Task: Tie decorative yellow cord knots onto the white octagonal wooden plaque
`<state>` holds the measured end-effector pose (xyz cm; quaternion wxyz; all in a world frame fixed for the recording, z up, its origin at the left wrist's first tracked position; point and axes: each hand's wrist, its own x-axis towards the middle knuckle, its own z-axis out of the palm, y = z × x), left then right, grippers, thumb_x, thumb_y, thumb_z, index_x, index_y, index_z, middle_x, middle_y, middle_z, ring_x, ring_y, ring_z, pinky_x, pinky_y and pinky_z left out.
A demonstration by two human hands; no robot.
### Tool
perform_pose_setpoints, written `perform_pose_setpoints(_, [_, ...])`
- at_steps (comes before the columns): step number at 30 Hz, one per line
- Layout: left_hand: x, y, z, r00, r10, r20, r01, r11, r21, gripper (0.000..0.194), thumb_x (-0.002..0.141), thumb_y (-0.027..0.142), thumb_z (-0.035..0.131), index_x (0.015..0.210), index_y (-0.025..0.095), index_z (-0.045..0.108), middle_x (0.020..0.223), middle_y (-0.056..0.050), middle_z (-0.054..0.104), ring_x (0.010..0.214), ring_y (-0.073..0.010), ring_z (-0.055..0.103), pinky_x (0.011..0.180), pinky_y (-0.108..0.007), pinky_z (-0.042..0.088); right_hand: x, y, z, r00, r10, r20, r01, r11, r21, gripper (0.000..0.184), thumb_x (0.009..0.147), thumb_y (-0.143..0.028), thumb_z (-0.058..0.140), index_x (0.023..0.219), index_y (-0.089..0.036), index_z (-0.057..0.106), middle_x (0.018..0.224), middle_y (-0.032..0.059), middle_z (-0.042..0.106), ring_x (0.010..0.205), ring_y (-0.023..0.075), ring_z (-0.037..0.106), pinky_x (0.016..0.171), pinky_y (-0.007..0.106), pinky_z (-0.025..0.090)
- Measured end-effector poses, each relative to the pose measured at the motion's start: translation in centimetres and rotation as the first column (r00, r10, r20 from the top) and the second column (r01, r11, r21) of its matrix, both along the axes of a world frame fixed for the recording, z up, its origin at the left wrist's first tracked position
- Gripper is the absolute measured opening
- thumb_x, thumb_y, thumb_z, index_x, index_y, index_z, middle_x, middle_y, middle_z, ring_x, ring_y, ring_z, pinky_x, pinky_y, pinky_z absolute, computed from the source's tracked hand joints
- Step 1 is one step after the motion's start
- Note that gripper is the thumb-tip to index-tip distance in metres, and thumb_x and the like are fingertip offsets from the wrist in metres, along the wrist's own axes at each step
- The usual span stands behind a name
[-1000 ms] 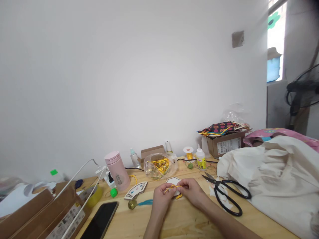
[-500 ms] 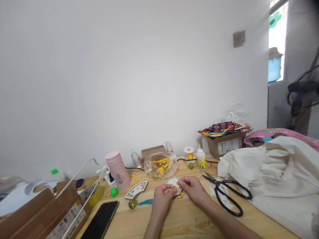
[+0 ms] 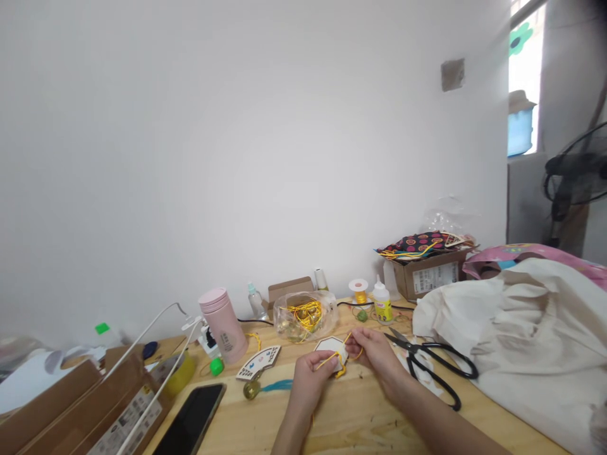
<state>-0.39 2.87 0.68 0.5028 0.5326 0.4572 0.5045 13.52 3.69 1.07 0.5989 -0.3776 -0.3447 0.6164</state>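
Observation:
Both my hands work low over the wooden tabletop (image 3: 351,404). My left hand (image 3: 310,373) pinches a yellow cord (image 3: 329,360) whose loop lies against a white hexagonal card (image 3: 332,345). My right hand (image 3: 370,354) is just right of the card, and its fingertips hold a strand of the same cord. A wooden fan-shaped piece (image 3: 258,363) lies left of my left hand, beside a brass bell (image 3: 251,390) with a teal tassel (image 3: 277,385). Black-handled scissors (image 3: 429,366) lie to the right of my right hand.
A clear container of yellow cord (image 3: 304,316), a cord spool (image 3: 359,292), a glue bottle (image 3: 382,304) and a pink flask (image 3: 222,325) stand along the back. A phone (image 3: 190,411) and cardboard box (image 3: 71,404) sit left; a cream cloth (image 3: 512,335) lies right.
My right hand has moved right and away from my left hand, and the yellow cord now stretches between them. The card is more exposed.

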Motion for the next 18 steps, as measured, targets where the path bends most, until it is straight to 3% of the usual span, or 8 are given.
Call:
perform_pose_setpoints(4, [0.1,-0.2,0.2,0.999,-0.012,-0.03,0.013,0.999,0.03,0.024,0.051,0.031,0.067,0.066,0.012,0.067,0.066,-0.007,0.068,0.06,-0.0183,0.06,0.061,-0.027,0.044,-0.1,-0.6,0.4,0.995,0.027,-0.092,-0.033,0.997,-0.071,0.015,0.068,-0.028,0.053,0.061,-0.016,0.049,0.056,-0.0011,0.057,0.049,0.0083,0.056,0.049,0.019,0.041])
perform_pose_setpoints(13, [0.3,-0.3,0.2,0.99,-0.141,-0.029,0.142,0.988,0.055,0.025,0.056,0.03,0.064,0.073,0.012,0.066,0.071,-0.007,0.068,0.065,-0.0174,0.058,0.064,-0.027,0.043,-0.2,-0.9,1.1,0.999,0.044,-0.004,-0.044,0.996,-0.075,0.016,0.073,-0.028,0.048,0.063,-0.016,0.045,0.05,-0.0021,0.057,0.044,0.0087,0.057,0.042,0.017,0.04])
perform_pose_setpoints(18, [0.0,0.0,-0.4,0.998,-0.057,-0.001,0.057,0.998,0.019,0.025,0.054,0.029,0.066,0.071,0.011,0.065,0.059,-0.005,0.065,0.055,-0.0137,0.054,0.057,-0.024,0.041,-0.3,-0.6,0.8,0.997,0.075,-0.012,-0.076,0.996,-0.057,0.015,0.073,-0.027,0.047,0.064,-0.016,0.044,0.048,-0.0032,0.056,0.041,0.0077,0.055,0.042,0.016,0.04])
